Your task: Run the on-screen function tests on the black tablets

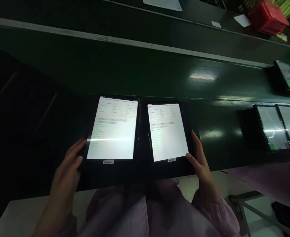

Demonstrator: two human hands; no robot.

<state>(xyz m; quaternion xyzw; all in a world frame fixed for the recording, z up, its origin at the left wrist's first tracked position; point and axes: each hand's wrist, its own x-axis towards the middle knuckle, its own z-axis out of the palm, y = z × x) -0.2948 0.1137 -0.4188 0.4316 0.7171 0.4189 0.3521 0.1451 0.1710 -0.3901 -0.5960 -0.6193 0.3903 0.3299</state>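
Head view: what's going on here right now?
A person has a hand at each of two lit tablets, side by side at a dark green work surface. The left hand is at the left tablet's left edge; the right hand is at the right tablet's right edge, thumb by the screen's lower corner. Both screens show text; whether either tablet is lifted isn't clear. Further right are more lit screens.

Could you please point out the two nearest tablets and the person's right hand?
Left tablet [113,129], head view: middle of lit screen.
Right tablet [167,132], head view: middle of lit screen.
Right hand [203,167], head view: near the thumb's base.
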